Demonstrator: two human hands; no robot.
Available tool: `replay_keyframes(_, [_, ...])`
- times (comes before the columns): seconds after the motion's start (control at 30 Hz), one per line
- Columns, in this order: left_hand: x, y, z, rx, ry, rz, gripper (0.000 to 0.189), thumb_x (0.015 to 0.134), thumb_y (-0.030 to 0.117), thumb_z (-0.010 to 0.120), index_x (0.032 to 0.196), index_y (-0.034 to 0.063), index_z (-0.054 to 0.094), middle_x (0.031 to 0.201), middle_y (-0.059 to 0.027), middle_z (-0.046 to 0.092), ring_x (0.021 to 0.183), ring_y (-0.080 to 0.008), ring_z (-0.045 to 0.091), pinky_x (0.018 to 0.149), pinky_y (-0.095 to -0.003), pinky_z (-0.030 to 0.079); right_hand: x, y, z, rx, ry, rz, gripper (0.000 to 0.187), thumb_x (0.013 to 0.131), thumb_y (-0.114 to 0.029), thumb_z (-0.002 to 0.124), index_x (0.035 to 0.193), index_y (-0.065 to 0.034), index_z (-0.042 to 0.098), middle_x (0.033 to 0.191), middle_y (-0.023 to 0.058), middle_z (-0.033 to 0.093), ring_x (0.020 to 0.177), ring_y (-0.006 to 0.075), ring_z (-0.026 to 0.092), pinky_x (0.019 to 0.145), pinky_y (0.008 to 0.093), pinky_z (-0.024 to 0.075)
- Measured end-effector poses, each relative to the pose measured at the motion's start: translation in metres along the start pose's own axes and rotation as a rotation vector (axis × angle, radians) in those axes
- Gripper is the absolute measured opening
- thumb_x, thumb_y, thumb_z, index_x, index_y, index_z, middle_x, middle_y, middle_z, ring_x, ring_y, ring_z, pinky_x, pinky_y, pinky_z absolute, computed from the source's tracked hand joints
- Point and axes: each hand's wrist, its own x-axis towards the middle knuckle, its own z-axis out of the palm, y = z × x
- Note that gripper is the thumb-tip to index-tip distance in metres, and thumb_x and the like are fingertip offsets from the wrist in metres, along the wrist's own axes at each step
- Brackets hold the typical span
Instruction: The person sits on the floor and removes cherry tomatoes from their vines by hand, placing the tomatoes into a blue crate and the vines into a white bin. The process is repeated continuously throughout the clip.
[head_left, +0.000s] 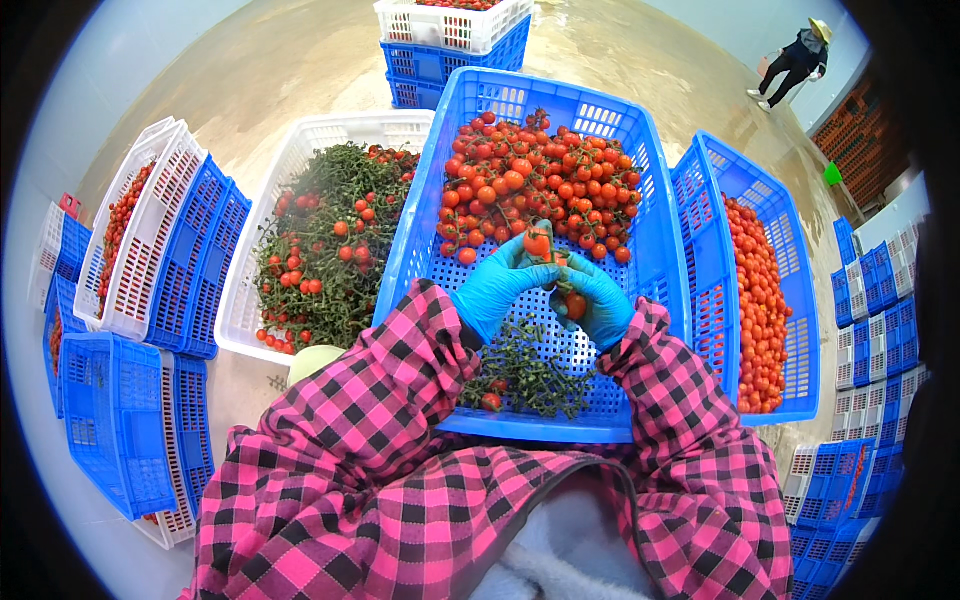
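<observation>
Both my hands wear blue gloves and meet over the middle of a blue plastic crate (660, 225). Between them is a small truss of cherry tomatoes (574, 306) on a green stem. My left hand (499, 281) pinches the upper part of the truss, beside a tomato near the fingertips. My right hand (596, 304) is closed around the lower part, with a red tomato showing at its fingers. Red cherry tomatoes on the vine (525, 176) fill the far part of the crate. Green stripped stems (532, 371) with a few tomatoes lie at the near end.
At left stands a white crate (244, 300) of green stems and some tomatoes; at right, a blue crate (802, 337) holds loose tomatoes (757, 307). Stacked crates (450, 64) stand ahead and along both sides. A person in a hat (799, 64) is at the far right.
</observation>
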Motion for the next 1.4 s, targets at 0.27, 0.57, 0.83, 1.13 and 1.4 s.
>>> replay_keyframes(0.27, [-0.002, -0.001, 0.004, -0.168, 0.059, -0.01, 0.06, 0.08, 0.0, 0.053, 0.132, 0.0052, 0.024, 0.114, -0.0083, 0.047, 0.099, -0.0157, 0.051, 0.082, -0.025, 0.045, 0.0, 0.003, 0.008, -0.581, 0.376, -0.316, 0.034, 0.072, -0.015, 0.069, 0.099, -0.0041, 0.051, 0.09, 0.0054, 0.056, 0.083, 0.0105, 0.053, 0.072, 0.0235, 0.0462])
replay_keyframes(0.57, [-0.006, 0.001, 0.006, 0.119, 0.138, -0.057, 0.045, 0.083, 0.002, 0.047, 0.127, 0.0033, 0.035, 0.107, -0.0078, 0.053, 0.089, -0.0122, 0.055, 0.07, -0.0235, 0.048, -0.001, -0.007, -0.002, -0.416, 0.272, -0.017, 0.031, 0.075, -0.023, 0.066, 0.097, -0.0054, 0.053, 0.071, 0.0025, 0.055, 0.056, 0.0073, 0.05, 0.047, 0.0198, 0.0407])
replay_keyframes(0.83, [-0.005, 0.011, 0.005, 0.088, 0.223, -0.033, 0.041, 0.083, 0.003, 0.046, 0.123, 0.0001, 0.039, 0.094, -0.0091, 0.058, 0.073, -0.0153, 0.061, 0.06, -0.0228, 0.047, -0.001, -0.012, -0.014, 0.164, 0.079, 0.065, 0.032, 0.083, -0.03, 0.047, 0.107, -0.0084, 0.051, 0.081, 0.0081, 0.058, 0.046, 0.0106, 0.045, 0.039, 0.0206, 0.0365])
replay_keyframes(1.13, [-0.01, 0.001, 0.008, 0.447, 0.173, -0.007, 0.042, 0.083, 0.005, 0.047, 0.124, 0.0045, 0.041, 0.089, -0.0047, 0.057, 0.065, -0.006, 0.053, 0.054, -0.0192, 0.042, 0.002, 0.0, -0.009, -0.098, 0.133, 0.093, 0.036, 0.083, -0.034, 0.054, 0.11, -0.0116, 0.049, 0.092, -0.0008, 0.055, 0.067, 0.0069, 0.05, 0.047, 0.0179, 0.0378])
replay_keyframes(1.4, [-0.006, 0.006, 0.001, 0.091, 0.026, -0.104, 0.037, 0.083, 0.005, 0.044, 0.12, 0.0007, 0.043, 0.094, -0.0115, 0.06, 0.077, -0.0178, 0.062, 0.068, -0.0262, 0.049, 0.007, 0.003, -0.016, -0.081, 0.116, 0.011, 0.034, 0.08, -0.021, 0.06, 0.11, -0.0075, 0.049, 0.095, 0.0008, 0.057, 0.075, 0.0089, 0.053, 0.06, 0.0208, 0.0412])
